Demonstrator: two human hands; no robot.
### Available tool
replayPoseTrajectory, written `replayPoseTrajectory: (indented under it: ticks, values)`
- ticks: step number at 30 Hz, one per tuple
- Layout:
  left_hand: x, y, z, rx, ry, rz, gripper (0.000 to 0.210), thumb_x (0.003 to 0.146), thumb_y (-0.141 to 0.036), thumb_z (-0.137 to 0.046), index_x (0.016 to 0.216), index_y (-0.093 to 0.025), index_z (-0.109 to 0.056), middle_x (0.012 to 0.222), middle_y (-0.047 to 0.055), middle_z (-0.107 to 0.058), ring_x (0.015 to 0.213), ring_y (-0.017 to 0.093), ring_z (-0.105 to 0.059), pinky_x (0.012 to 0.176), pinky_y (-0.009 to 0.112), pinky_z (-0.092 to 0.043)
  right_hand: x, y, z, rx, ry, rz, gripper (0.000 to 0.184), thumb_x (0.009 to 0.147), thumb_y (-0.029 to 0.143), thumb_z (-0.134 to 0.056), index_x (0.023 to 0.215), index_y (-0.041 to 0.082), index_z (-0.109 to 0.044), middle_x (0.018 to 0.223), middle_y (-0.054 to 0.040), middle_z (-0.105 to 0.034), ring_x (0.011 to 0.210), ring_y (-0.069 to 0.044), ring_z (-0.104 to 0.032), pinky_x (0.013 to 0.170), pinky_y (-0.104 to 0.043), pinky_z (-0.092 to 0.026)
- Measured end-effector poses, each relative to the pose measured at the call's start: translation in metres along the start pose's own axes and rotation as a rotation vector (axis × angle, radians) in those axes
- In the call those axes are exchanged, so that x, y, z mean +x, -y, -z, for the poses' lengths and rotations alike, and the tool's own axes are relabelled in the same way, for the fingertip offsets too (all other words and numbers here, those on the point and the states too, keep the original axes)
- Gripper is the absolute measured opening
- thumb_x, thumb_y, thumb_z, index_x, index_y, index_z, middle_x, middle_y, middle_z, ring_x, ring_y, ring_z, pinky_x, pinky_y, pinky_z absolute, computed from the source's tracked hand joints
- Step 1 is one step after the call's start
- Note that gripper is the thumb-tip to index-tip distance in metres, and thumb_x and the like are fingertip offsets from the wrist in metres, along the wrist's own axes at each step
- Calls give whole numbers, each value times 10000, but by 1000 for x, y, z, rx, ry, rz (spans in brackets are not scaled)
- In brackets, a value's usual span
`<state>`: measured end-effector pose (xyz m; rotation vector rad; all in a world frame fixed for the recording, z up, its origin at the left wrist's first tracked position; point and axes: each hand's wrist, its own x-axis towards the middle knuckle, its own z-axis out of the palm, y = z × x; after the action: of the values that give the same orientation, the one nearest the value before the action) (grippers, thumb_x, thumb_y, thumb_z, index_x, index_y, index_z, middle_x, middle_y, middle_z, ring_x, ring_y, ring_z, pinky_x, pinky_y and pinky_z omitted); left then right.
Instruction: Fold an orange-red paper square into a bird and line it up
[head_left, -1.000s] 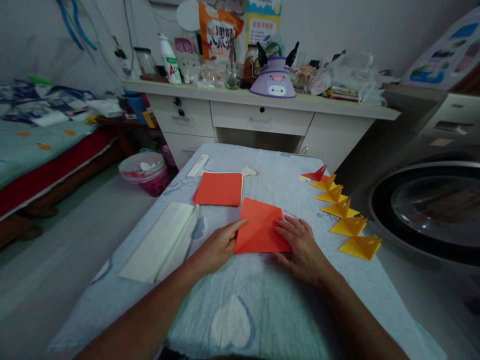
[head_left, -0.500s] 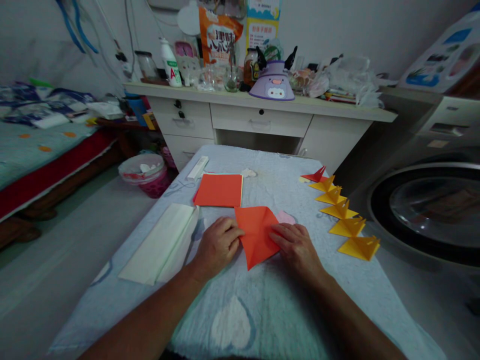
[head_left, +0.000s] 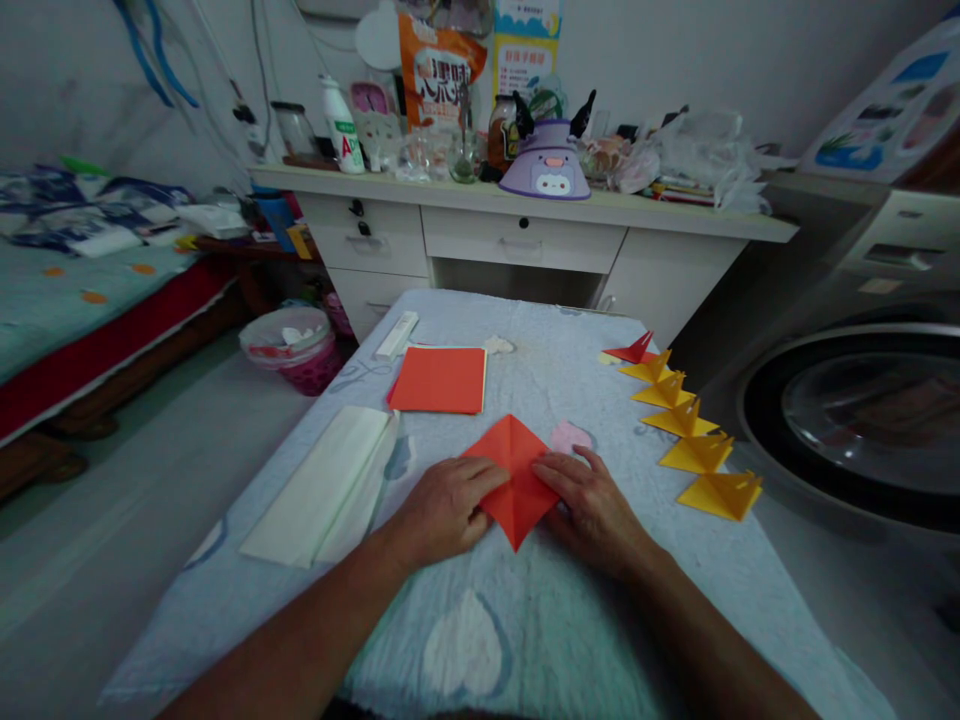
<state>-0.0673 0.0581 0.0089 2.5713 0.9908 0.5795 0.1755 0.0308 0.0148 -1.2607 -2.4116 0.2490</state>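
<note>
An orange-red square of origami paper (head_left: 513,470) with crease lines is turned cornerwise, one point toward me. My left hand (head_left: 450,502) grips its left corner, fingers on top and thumb beneath or at the edge. On the opposite side my right hand (head_left: 589,500) holds the right corner, fingertips on the upper face. Just beyond the sheet lies a stack of orange-red paper (head_left: 441,380). A folded pale sheet (head_left: 319,490) rests left of my left hand. Along the right edge stand several yellow folded paper cranes (head_left: 697,453) and a red one (head_left: 632,349).
A cloth with heart prints covers the table (head_left: 555,640). A small white box (head_left: 397,336) lies at its far left. Past the table stands a white cabinet (head_left: 525,240) bearing jars, a bottle and a purple visor (head_left: 546,165). A waste bin (head_left: 292,350) is at left, a washing machine (head_left: 862,420) at right.
The orange-red paper has been turned so that its corners point toward and away from me. Both hands have shifted their hold to its left and right corners.
</note>
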Motion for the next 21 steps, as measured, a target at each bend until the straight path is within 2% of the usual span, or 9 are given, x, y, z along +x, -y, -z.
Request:
replayPoseTrajectory:
  ticks: [3, 5, 9, 12, 15, 17, 21]
  values:
    - [4, 4, -2, -100, -15, 29, 251, 817, -98, -525, 1012, -200, -645, 1008, 54, -693, 981, 205, -627, 891, 343, -484, 0, 1, -1, 53, 5, 41, 306, 873, 204, -567, 1173, 191, -623, 1239, -120, -662, 1183, -251, -585, 1121, -532, -248]
    - [8, 5, -3, -163, -29, 66, 143, 885, -162, -521, 919, -195, -656, 922, 42, -689, 917, 189, -626, 849, 316, -479, 1, 0, -3, 105, -23, 27, 201, 908, 223, -545, 1076, 197, -654, 1162, -106, -692, 1127, -239, -612, 1098, -500, -302]
    - [14, 3, -6, -200, -86, 224, 180, 919, -296, -542, 814, -180, -630, 816, 34, -642, 824, 186, -604, 766, 296, -467, 7, -1, -8, 260, -80, -117, 212, 964, 240, -444, 958, 182, -649, 952, -91, -693, 912, -213, -636, 846, -370, -475]
    - [18, 1, -10, -225, -161, 360, 117, 886, -296, -580, 912, -185, -608, 892, 36, -643, 859, 195, -608, 769, 297, -469, 14, -3, -9, 329, -101, -252, 177, 941, 242, -474, 862, 182, -621, 825, -54, -631, 780, -185, -589, 720, -307, -461]
    - [22, 0, -10, -194, -210, 407, 167, 859, -256, -588, 1012, -193, -568, 996, 43, -624, 949, 204, -601, 831, 311, -469, 24, -8, -8, 253, -84, -359, 165, 893, 245, -535, 749, 181, -583, 772, -40, -592, 736, -176, -550, 674, -285, -419]
    - [26, 0, -7, -116, -183, 418, 155, 847, -243, -582, 992, -194, -561, 1011, 47, -593, 977, 209, -590, 855, 318, -466, 34, -12, -6, 172, -30, -396, 172, 865, 248, -568, 709, 176, -576, 762, -43, -590, 727, -173, -536, 659, -278, -390]
    - [39, 1, 2, 18, -30, 494, 137, 836, -277, -585, 933, -181, -572, 989, 63, -569, 951, 225, -596, 852, 338, -466, 52, -13, -3, 70, 70, -453, 205, 861, 260, -565, 677, 175, -593, 717, -35, -592, 693, -162, -518, 626, -267, -330]
